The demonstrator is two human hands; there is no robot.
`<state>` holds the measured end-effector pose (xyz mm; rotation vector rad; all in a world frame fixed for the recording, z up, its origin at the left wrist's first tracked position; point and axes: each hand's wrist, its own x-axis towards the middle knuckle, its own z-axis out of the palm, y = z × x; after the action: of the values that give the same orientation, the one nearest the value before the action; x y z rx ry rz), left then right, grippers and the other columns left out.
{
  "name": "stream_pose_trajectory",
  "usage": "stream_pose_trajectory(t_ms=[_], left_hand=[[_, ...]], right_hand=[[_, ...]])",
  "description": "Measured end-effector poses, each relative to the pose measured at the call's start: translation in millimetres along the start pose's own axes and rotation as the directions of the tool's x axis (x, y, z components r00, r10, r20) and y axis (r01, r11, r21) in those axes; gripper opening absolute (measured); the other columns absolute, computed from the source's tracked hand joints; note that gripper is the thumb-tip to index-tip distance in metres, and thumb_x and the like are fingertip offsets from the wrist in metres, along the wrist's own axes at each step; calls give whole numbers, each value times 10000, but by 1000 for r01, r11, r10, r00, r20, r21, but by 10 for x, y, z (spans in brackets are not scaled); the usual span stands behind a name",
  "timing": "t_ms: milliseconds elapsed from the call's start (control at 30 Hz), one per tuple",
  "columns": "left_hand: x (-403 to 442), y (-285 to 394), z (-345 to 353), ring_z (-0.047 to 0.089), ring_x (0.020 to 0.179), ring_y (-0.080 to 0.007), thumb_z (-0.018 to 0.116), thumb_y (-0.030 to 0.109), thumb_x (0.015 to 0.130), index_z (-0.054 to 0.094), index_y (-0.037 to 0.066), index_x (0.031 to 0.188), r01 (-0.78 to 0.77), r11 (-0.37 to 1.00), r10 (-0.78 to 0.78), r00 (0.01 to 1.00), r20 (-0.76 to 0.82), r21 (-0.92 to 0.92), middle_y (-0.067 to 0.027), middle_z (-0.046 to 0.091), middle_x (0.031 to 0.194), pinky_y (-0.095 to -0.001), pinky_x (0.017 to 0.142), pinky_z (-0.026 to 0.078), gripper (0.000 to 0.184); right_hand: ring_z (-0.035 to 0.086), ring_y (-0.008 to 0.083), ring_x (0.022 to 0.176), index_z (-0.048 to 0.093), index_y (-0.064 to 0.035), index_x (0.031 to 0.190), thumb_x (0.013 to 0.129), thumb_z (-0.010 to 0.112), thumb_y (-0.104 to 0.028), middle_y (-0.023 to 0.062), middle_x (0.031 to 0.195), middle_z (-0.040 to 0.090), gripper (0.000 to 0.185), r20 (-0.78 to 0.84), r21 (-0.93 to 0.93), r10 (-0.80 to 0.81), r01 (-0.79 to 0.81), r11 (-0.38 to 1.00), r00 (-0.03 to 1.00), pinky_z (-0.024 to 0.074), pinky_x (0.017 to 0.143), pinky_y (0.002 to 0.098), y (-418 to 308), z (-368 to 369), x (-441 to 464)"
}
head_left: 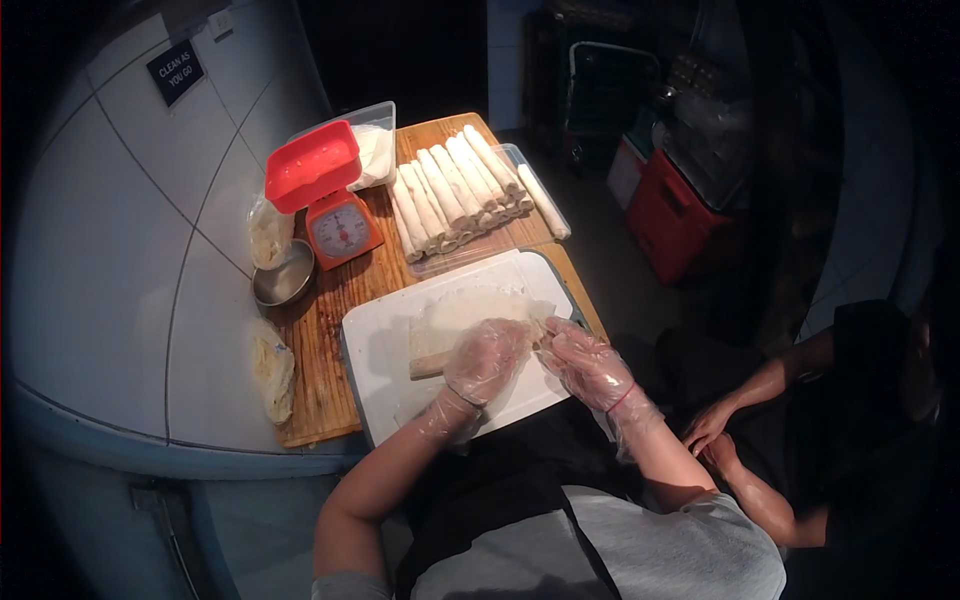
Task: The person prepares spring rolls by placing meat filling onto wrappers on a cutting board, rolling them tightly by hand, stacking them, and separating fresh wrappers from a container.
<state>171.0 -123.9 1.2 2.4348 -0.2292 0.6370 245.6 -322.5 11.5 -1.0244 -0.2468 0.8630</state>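
Note:
A pale, thin spring roll wrapper [465, 305] lies spread on a white cutting board [375, 335], with a brownish strip of filling [430, 364] along its near side. Both of my hands wear clear plastic gloves. My left hand [488, 358] is closed over the wrapper's near right part, its fingers curled and partly hidden. At the wrapper's right end, my right hand [585, 365] pinches the edge between thumb and fingers, close to the left fingertips. Beyond the board, several finished rolls [455, 190] are stacked in a clear plastic tray [440, 265].
An orange kitchen scale [342, 230] with a red pan [312, 165] stands left, beside a metal bowl [284, 275] and plastic bags [270, 370] against the tiled wall. Behind it is a clear container [375, 150] of wrappers. Another person's hands [712, 435] rest at right, near a red cooler box [680, 220].

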Motion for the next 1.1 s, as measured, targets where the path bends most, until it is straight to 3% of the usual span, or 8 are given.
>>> stream_pose_trajectory(t_ms=[200, 367, 600, 733, 767, 933, 1033, 1100], left_hand=[[-38, -20, 59, 647, 1056, -348, 678, 137, 864, 718, 53, 1086, 61, 998, -63, 994, 91, 31, -153, 709, 1100, -448, 947, 509, 240], [-33, 65, -219, 639, 1091, -344, 667, 158, 866, 711, 55, 1119, 144, 989, -146, 986, 76, 27, -153, 707, 1100, -453, 977, 489, 276], [-111, -89, -332, 571, 1186, -383, 552, 164, 949, 579, 30, 1329, 22, 1000, -22, 999, -37, 12, -192, 621, 1279, -455, 1052, 426, 404], [-73, 7, 13, 584, 1164, -406, 526, 163, 963, 436, 18, 1459, -103, 995, 103, 992, -74, 11, -224, 604, 1311, -480, 1034, 437, 524], [-102, 11, 80, 595, 1145, -413, 519, 163, 966, 394, 18, 1491, -83, 995, 87, 994, -66, 53, -233, 607, 1304, -488, 1020, 446, 559], [-51, 116, -67, 584, 1180, -394, 554, 139, 931, 294, 3, 1541, 100, 987, -136, 940, 312, 127, -228, 590, 1321, -475, 1015, 453, 676], [-57, 105, -75, 615, 1113, -389, 542, 145, 935, 320, -21, 1517, 51, 987, -90, 962, 257, 155, -232, 620, 1258, -480, 968, 471, 644], [-74, 132, -79, 641, 1038, -397, 508, 139, 945, 352, -49, 1486, 3, 987, -35, 981, 192, 162, -245, 646, 1193, -486, 950, 468, 594]], right_hand=[[469, 353, 1361, 489, 35, 1421, 989, 607, -285, 233, 1461, 490, 550, 149, -896, -259, 241, 372, 954, 354, 1150, 396, 99, -3, 2], [462, 383, 1350, 504, 22, 1402, 945, 636, -248, 239, 1418, 510, 547, 345, -938, -222, 338, -71, 912, 349, 1150, 442, -56, 223, -20], [496, 355, 1320, 525, 31, 1364, 961, 619, -302, 213, 1368, 560, 531, 485, -835, 52, 480, -268, 873, 368, 1135, 429, -416, 323, 94], [485, 300, 1355, 505, 21, 1396, 1080, 409, -390, 192, 1444, 520, 527, 354, -659, 122, 155, 736, 927, 334, 1165, 432, -433, -81, 387], [487, 294, 1356, 458, 37, 1426, 1087, 397, -360, 213, 1461, 495, 525, 416, -49, 26, -6, 999, 909, 354, 1166, 415, -268, -306, 448], [498, 295, 1351, 438, 58, 1430, 1078, 409, -383, 235, 1444, 509, 565, 149, 298, 92, -133, 945, 985, 371, 1151, 402, -306, -475, 376], [491, 287, 1366, 493, 37, 1413, 1087, 414, -299, 194, 1450, 519, 474, 154, -362, 56, 4, 932, 986, 372, 1151, 379, -329, -405, 311], [402, 301, 1438, 491, -21, 1450, 1077, 413, -336, 159, 1519, 468, 494, 493, -761, -3, 433, 482, 870, 291, 1193, 385, -419, -293, 248]])
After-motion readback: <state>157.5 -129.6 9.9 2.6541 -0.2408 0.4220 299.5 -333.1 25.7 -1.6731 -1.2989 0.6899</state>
